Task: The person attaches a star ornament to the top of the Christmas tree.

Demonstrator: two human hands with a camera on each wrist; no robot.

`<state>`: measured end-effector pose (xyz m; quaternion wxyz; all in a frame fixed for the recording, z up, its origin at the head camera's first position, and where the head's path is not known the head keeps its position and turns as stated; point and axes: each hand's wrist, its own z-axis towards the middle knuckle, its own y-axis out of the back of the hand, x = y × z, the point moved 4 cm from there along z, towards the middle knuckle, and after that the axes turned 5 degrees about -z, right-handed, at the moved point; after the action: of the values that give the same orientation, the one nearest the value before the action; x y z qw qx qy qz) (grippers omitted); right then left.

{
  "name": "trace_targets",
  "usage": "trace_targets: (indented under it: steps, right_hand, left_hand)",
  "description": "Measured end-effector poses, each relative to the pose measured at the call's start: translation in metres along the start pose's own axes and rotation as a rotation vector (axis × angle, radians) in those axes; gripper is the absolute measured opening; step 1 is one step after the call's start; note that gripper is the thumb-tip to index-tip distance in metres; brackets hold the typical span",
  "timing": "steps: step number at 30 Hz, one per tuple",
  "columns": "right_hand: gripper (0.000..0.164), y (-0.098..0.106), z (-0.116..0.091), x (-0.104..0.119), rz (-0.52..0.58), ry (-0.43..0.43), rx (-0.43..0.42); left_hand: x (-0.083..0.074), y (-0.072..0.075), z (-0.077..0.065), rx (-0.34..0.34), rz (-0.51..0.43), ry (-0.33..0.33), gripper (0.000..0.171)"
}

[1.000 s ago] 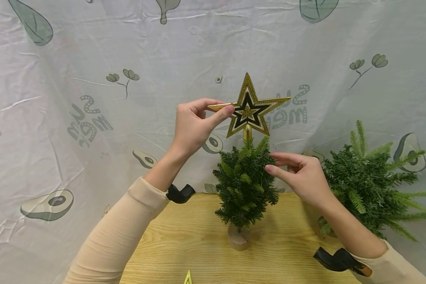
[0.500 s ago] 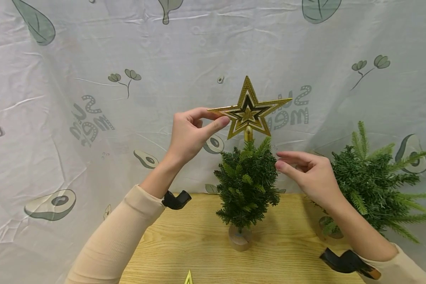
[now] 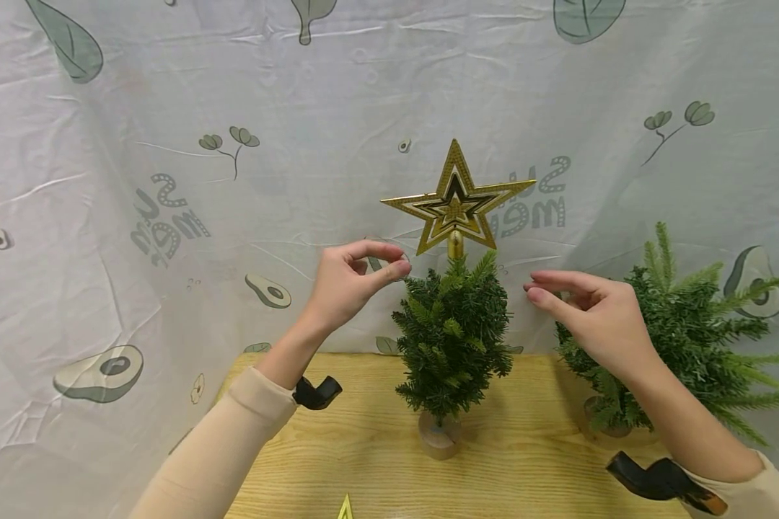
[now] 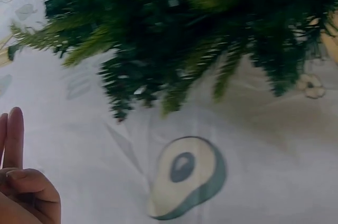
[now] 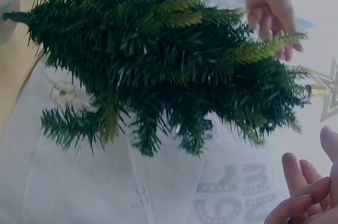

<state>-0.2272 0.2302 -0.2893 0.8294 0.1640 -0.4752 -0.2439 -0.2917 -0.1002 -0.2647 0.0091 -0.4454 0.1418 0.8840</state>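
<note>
A gold star tree topper stands upright on the tip of a small artificial Christmas tree with a round wooden base. To the left of the treetop, below the star's left point, my left hand hangs with thumb and fingers bent loosely. Nothing lies between them, and the star is apart from that hand. On the tree's other side my right hand is also free of it, fingers loosely extended. The right wrist view shows the tree sideways, the star at its tip.
A second, wider artificial tree stands at the right, partly behind my right arm. At the wooden table's front edge, a gold point pokes into view. A printed cloth hangs behind the table.
My left hand has let go of the star's left point and moved down slightly. My right hand has drawn away from the tree to the right. The star stays on the treetop.
</note>
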Motion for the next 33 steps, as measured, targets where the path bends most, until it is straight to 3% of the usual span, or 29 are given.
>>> trace_targets:
  steps: [6,10,17,26,33]
  right_hand:
    - [0.028,0.019,-0.001,-0.005,-0.045,-0.022,-0.019]
    - [0.030,0.034,0.000,-0.011,-0.089,-0.048,-0.042]
    - [0.036,0.064,0.003,-0.023,-0.163,-0.106,-0.060]
    - [0.051,0.098,0.004,-0.050,-0.333,-0.219,-0.074]
    - [0.053,0.119,0.000,-0.071,-0.380,-0.260,-0.070]
  left_hand:
    - [0.024,-0.006,-0.017,0.060,0.016,0.100,0.025]
    - [0.035,-0.011,-0.026,0.105,-0.004,0.131,0.031]
    - [0.047,-0.021,-0.038,0.168,0.015,0.168,0.027]
    - [0.055,-0.025,-0.047,0.165,0.000,0.181,0.020]
    - [0.057,-0.029,-0.047,0.136,-0.015,0.155,0.017]
